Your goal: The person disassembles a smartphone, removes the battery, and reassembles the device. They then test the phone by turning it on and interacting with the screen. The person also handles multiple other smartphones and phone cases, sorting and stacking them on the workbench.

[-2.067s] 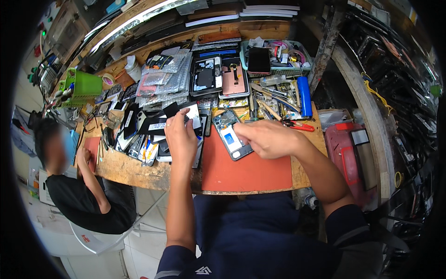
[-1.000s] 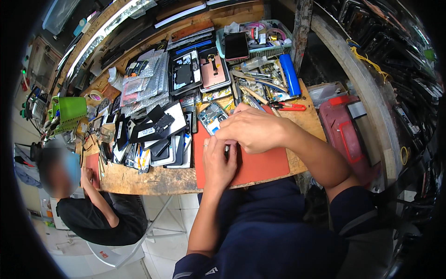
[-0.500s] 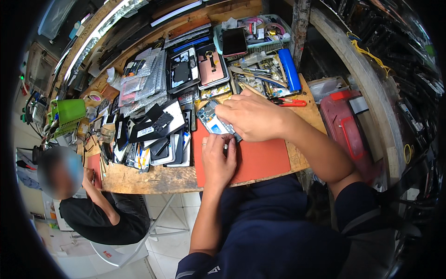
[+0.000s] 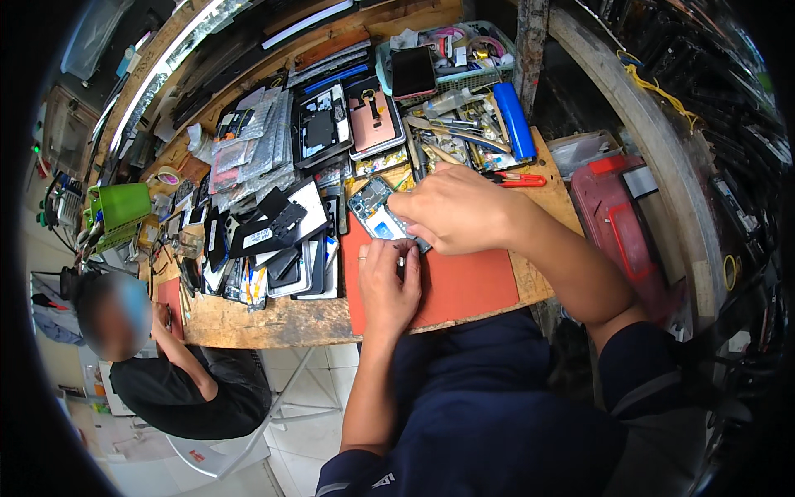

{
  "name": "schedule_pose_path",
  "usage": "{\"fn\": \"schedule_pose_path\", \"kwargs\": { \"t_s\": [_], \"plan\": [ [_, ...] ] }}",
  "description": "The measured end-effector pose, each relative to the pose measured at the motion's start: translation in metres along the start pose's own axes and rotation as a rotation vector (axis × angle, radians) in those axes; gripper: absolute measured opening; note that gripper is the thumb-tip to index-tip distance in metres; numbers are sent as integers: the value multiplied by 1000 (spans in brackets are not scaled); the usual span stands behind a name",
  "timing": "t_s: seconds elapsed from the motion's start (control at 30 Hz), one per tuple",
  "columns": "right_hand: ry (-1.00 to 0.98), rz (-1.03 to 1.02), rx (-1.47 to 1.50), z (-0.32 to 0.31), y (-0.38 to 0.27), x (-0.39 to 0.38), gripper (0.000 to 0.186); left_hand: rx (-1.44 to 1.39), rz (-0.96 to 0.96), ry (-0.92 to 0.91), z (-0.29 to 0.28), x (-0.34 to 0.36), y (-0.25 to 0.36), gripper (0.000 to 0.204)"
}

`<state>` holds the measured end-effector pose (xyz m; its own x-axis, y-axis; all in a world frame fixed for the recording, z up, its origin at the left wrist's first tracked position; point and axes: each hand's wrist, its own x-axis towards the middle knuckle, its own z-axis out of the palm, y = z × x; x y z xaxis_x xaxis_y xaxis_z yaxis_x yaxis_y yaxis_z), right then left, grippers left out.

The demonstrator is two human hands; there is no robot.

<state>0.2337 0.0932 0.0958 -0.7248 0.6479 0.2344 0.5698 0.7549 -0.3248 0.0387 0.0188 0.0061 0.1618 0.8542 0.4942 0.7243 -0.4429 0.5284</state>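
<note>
An opened phone (image 4: pixel 371 197) with its innards showing lies tilted at the back of the red mat (image 4: pixel 447 290). My left hand (image 4: pixel 389 286) is curled at the phone's near end, its fingers closed on it. My right hand (image 4: pixel 454 211) lies over the phone's right side, fingers bent and thumb pressed down near its middle; what those fingers hold, if anything, is hidden. Just left of the phone is a pile of black and white flat parts (image 4: pixel 269 236). Tools (image 4: pixel 464 132) and a blue cylinder (image 4: pixel 513 122) lie beyond my right hand.
Bubble-wrapped packs (image 4: pixel 248 141), opened devices (image 4: pixel 377 124) and a parts basket (image 4: pixel 447 62) fill the back of the wooden bench (image 4: pixel 248 331). A green basket (image 4: pixel 116 211) stands at left. A co-worker (image 4: pixel 174 381) sits at left. A red case (image 4: pixel 613 232) is at right.
Since the oldest frame, my left hand has left the pile of flat parts for the phone's near end. My right hand has shifted over the phone; it moved only slightly in the last half second.
</note>
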Motion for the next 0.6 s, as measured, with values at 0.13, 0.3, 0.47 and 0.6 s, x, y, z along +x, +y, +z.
{"fn": "schedule_pose_path", "kwargs": {
  "t_s": [0.13,0.3,0.47,0.6],
  "plan": [
    [-91,91,49,-11,-2,-3,14,-10,-19,-7,0,-1,1,7],
    [-31,-87,-27,4,7,-7,18,-17,-13,-4,0,0,1,7],
    [-243,187,-39,-24,-19,0,15,-3,-8,-4,0,-1,0,7],
    [-92,-30,36,-7,4,-9,18,1,-9,-17,-1,0,2,8]
  ]
}}
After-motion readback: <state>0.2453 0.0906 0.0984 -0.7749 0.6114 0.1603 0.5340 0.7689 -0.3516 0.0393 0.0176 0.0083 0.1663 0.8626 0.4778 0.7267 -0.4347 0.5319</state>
